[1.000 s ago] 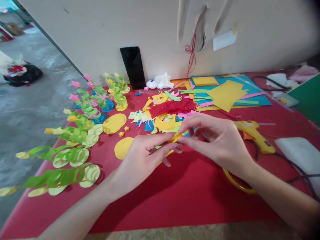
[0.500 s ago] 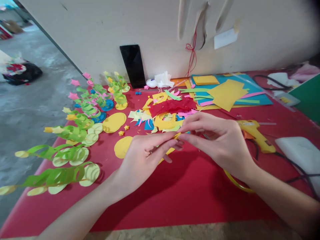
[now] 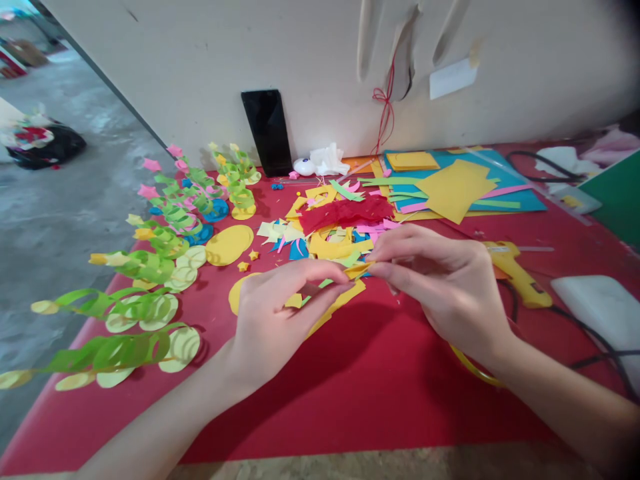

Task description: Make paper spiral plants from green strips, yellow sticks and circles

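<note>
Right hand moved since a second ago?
Yes, slightly rightward: the right hand now covers more of the yellow glue gun, which sits unmoved on the table.

Muted light, shadow on red tabletop (image 3: 320, 427), sheen on floor (image 3: 107, 87); edges blurred, upper-right corner dark

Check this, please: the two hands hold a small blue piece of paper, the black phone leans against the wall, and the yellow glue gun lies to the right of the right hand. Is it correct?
One thing is wrong: the head view shows the left hand and right hand holding a small yellow piece of paper, not blue. The phone and glue gun are as stated.
</note>
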Motion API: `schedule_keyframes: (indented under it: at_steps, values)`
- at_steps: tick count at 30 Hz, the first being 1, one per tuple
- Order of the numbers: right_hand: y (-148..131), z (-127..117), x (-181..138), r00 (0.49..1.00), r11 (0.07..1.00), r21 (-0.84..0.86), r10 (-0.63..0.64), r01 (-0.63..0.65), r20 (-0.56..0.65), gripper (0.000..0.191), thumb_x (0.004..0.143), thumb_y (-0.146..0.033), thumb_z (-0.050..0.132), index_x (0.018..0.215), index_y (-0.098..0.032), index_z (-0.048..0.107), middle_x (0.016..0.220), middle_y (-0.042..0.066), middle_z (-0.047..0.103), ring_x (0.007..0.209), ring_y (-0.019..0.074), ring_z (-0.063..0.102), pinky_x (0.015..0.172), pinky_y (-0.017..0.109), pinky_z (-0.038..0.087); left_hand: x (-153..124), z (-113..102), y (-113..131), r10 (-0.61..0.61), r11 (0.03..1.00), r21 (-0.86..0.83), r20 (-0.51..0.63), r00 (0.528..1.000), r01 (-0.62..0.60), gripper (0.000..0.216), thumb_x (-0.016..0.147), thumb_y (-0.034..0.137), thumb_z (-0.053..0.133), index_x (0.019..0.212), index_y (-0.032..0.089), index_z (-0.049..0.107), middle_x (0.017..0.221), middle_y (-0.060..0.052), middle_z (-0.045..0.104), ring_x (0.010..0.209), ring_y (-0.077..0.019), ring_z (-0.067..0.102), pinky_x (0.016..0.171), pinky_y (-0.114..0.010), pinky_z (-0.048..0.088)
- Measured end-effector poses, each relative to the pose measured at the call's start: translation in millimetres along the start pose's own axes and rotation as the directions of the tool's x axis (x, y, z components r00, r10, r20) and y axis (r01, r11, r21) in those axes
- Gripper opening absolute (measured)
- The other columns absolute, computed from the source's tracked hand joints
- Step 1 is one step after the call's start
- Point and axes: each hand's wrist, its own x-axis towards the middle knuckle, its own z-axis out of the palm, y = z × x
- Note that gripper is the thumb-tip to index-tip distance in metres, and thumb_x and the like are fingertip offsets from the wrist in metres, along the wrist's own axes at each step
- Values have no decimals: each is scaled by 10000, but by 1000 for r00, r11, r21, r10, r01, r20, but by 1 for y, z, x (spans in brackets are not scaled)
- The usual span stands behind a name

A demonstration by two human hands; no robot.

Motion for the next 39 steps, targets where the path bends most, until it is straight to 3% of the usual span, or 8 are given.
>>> schedule_keyframes:
  at_steps: [4,8,13,15,18,20,26,39]
  values:
    - [0,1,-3,1000,1000,-8,-5,5,-17,18,711,-189,642,728,-195,643,785,3,602,689,95,557,479,180,443,1,-3,-1,69,990,123,-1,998,-69,113,732,122,617,765,224,585,763,54,668,667,-95,621,627,-192,492]
    - [1,3,-5,998,995,-89,-55,53,-30,36,716,-163,636,727,-197,638,788,1,608,729,102,562,588,203,465,4,-4,-3,82,992,96,-7,997,-81,95,737,103,606,741,198,606,836,26,672,799,-109,622,717,-196,474]
    - [3,4,-5,986,974,-167,-163,155,-35,71,720,-125,623,733,-192,643,778,-2,614,740,111,573,622,226,461,7,-1,-8,81,996,52,-59,995,-78,80,733,109,612,701,180,631,769,18,672,740,-101,623,706,-189,494]
    - [2,3,-4,984,970,-178,-173,164,-34,74,720,-120,620,731,-191,639,776,-4,613,728,105,572,616,219,462,7,0,-9,54,999,-4,-76,996,-54,74,719,136,634,772,186,644,763,18,677,717,-105,634,692,-195,515]
    - [0,1,-3,980,964,-184,-199,192,-24,86,716,-106,619,730,-189,638,773,-1,613,728,104,573,630,218,466,5,0,-8,-21,995,-94,-21,1000,19,291,692,192,669,979,204,626,873,-1,697,734,-136,659,699,-227,544]
    - [-1,0,-2,973,959,-171,-231,226,-6,98,708,-95,623,728,-189,642,767,-2,616,728,104,574,646,223,468,5,-2,-7,-18,998,-67,23,1000,19,296,676,200,682,970,215,642,896,7,704,729,-140,667,696,-217,548]
    - [-1,1,-1,958,950,-126,-286,285,11,112,682,-64,641,708,-172,651,746,-4,621,703,91,572,633,215,474,5,-6,-2,93,994,-55,68,993,-90,174,706,120,644,826,239,688,849,67,710,690,-79,663,635,-113,520]
    - [-4,-1,-5,969,968,-51,-246,247,26,128,673,-56,648,729,-171,658,747,-13,636,720,85,581,636,192,489,6,-5,-2,316,946,-68,-14,949,-316,169,706,86,641,858,153,676,865,-17,712,781,-98,658,721,-150,533]
